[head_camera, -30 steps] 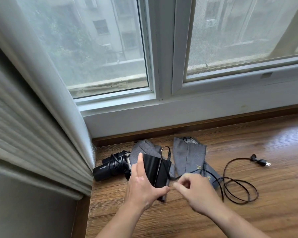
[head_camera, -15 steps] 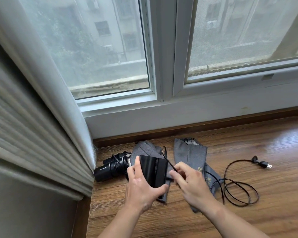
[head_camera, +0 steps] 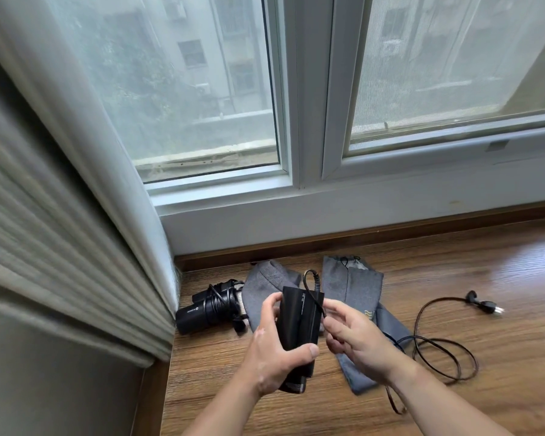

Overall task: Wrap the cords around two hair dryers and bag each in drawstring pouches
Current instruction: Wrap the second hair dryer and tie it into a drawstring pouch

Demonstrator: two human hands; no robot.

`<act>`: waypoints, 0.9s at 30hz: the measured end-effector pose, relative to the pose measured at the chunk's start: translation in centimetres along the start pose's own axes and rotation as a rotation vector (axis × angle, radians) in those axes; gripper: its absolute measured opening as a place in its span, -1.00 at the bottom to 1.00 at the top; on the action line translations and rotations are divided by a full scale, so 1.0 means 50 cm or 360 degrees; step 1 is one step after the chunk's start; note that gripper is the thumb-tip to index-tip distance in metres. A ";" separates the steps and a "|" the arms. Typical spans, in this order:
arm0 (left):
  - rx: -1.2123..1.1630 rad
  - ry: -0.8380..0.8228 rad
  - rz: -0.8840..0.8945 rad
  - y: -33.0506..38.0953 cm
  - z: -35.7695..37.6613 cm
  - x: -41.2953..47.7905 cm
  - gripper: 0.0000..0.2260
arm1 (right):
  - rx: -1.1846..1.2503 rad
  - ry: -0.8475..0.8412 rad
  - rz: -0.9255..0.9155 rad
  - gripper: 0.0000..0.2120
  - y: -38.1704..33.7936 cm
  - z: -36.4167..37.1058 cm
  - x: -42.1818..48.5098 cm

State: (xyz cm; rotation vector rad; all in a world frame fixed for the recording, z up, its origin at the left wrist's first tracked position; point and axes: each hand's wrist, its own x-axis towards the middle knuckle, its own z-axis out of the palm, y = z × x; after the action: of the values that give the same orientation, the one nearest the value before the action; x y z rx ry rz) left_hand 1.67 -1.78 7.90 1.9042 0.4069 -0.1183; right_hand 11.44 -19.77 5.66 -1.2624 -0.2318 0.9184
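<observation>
1. The dryer [head_camera: 298,322] is held above the sill [head_camera: 453,269], between the two grey pouches; the left hand [head_camera: 274,350] grips it, with fingers and thumb curled round its black body.
2. The cord [head_camera: 416,324] is pinched by the right hand [head_camera: 356,338] just beside the dryer's right edge, with the fingers closed on it.
3. From the dryer's top the cord is bent in a small loop and led down to that pinch. No full turn round the body can be seen.
4. Most of the cord is left in loose loops on the sill to the right, and the plug [head_camera: 488,306] is well apart from the hands.
5. A second dryer [head_camera: 210,308] is laid at the left by the curtain, with its cord already bound round it. It is not yet bagged.
6. The left pouch [head_camera: 265,284] and the right pouch [head_camera: 353,287] are spread flat on the sill and are judged empty.
7. Roughly a quarter of the task is judged done: one cord is wrapped.
8. Still to be done: the winding of this cord, the bagging of both dryers, and the drawing of the strings.
</observation>
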 end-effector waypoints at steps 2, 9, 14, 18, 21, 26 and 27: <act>-0.0034 -0.0086 0.0036 0.000 0.001 0.001 -0.17 | -0.0006 -0.0117 -0.0005 -0.38 -0.002 0.000 0.001; -0.0092 -0.0263 0.0109 -0.005 0.002 0.003 -0.11 | 0.0046 -0.0159 0.0018 -0.34 -0.009 -0.010 0.011; 0.0040 -0.0156 0.0071 0.021 0.016 0.001 -0.19 | -0.0123 0.0324 -0.0083 -0.42 -0.005 0.017 0.015; 0.0027 -0.0002 0.0099 0.015 0.020 0.004 -0.60 | -0.0413 0.0524 -0.0181 -0.44 -0.001 0.022 0.015; -0.0035 -0.0117 0.0090 0.017 -0.005 0.003 -0.72 | -0.0677 0.0387 -0.0228 -0.48 -0.023 0.000 0.011; -0.0113 -0.0267 0.0058 0.017 -0.031 0.007 -0.74 | -0.0761 0.0118 -0.0211 -0.50 -0.043 -0.019 -0.004; -0.0130 -0.0268 0.0039 0.014 -0.031 0.008 -0.74 | -0.0748 0.0127 -0.0204 -0.51 -0.043 -0.016 -0.005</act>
State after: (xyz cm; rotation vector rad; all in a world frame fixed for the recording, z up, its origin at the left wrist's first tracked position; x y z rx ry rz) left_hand 2.11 -0.48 9.00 1.8025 0.2699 -0.2406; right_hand 12.79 -20.55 7.38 -1.6918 -0.4797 0.7221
